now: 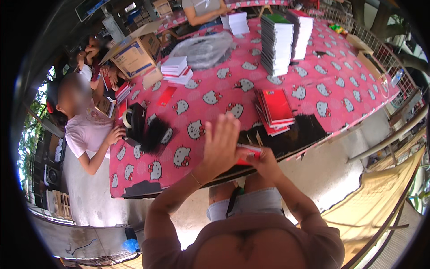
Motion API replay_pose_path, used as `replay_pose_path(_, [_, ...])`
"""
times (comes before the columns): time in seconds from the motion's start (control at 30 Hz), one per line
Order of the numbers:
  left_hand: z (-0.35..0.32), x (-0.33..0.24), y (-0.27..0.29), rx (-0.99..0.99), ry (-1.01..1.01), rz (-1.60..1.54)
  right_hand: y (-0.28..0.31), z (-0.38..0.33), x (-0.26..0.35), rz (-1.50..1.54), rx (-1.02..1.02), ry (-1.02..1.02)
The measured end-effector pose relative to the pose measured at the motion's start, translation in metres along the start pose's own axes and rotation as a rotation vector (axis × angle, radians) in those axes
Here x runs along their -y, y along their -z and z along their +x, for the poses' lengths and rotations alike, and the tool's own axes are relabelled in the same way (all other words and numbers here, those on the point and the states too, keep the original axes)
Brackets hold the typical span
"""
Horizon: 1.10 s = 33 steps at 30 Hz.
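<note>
Close to the table's front edge, my right hand [268, 165] grips a small red notebook [247, 155] by its right side. My left hand [221, 145] is raised over the notebook's left part, with its fingers stretched out. Part of the notebook is hidden behind the hands. A short, uneven stack of red notebooks [276, 107] lies just beyond and to the right, partly on a black patch [309, 130] of the tabletop. To the left is a bundle of thin black strands [156, 135], whose kind I cannot make out.
On the pink patterned table [201, 119] stand tall notebook stacks [276, 47], a clear plastic bag [201, 49] and a cardboard box [134, 56]. A person [89, 130] at the left edge touches a black tape dispenser [134, 121]. Another person [204, 11] sits across the table.
</note>
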<state>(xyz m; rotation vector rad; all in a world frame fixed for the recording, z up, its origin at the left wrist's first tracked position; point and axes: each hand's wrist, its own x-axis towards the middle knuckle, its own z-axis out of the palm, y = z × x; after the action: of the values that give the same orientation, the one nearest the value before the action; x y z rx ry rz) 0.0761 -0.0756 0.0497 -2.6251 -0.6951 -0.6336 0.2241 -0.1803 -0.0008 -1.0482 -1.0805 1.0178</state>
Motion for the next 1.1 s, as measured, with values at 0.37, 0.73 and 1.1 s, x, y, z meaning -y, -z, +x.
replay_pose_path(0.37, [-0.065, -0.043, -0.054, 0.044, -0.221, -0.208, 0.025, 0.007, -0.045, -0.093, -0.016, 0.043])
replay_pose_path(0.73, [-0.026, -0.030, -0.024, -0.023, -0.084, -0.470, 0.031, 0.005, -0.045, -0.422, 0.035, 0.034])
replay_pose_path(1.1, [-0.013, -0.023, -0.035, -0.071, -0.094, -0.646, 0.060, -0.004, 0.001, -0.337, 0.026, 0.136])
